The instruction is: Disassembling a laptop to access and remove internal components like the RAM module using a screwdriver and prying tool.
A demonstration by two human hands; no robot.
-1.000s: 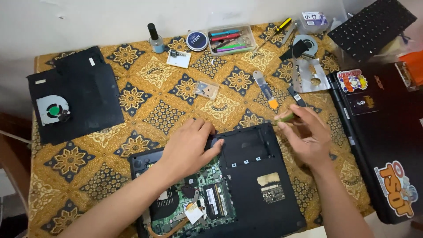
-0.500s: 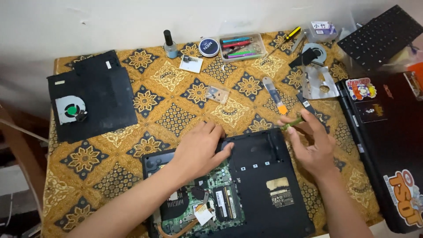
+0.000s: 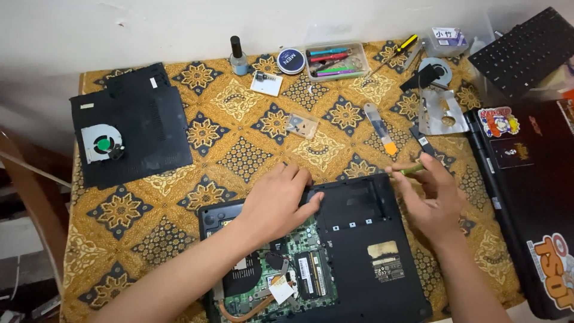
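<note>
1. Opened laptop base [image 3: 359,239], lower centre of the frame, lying bottom-up on the desk [image 3: 239,155]. I judge it fairly heavy and stiff along the black shell, fragile where the green circuit board [image 3: 299,263] lies bare; I would take hold only by the plastic edges.
2. My left hand [image 3: 278,200], centre frame, pressed flat on the base's upper edge, fingers spread and closed on nothing.
3. My right hand [image 3: 433,200], right of centre, fingertips pinched on a slim green-tipped tool [image 3: 409,170], likely a small driver. I judge the tool light, stiff and easy to let slip.
4. Removed black cover panel [image 3: 128,128] with a round fan [image 3: 103,145] resting on it, upper left; well apart from both hands.
5. Small clear bag [image 3: 301,124], probably screws, centre; light and easily scattered.
6. Orange-tipped pry tool [image 3: 380,127], just above my right hand; the nearest obstacle to a forward reach.
7. Tray of coloured tools [image 3: 335,60], round tin [image 3: 290,60] and small bottle [image 3: 238,55], upper centre.
8. Metal bracket [image 3: 439,113], upper right.
9. Detached keyboard [image 3: 526,48], top right corner.
10. Second, stickered laptop [image 3: 526,179], right edge; it crowds my right elbow.
</note>
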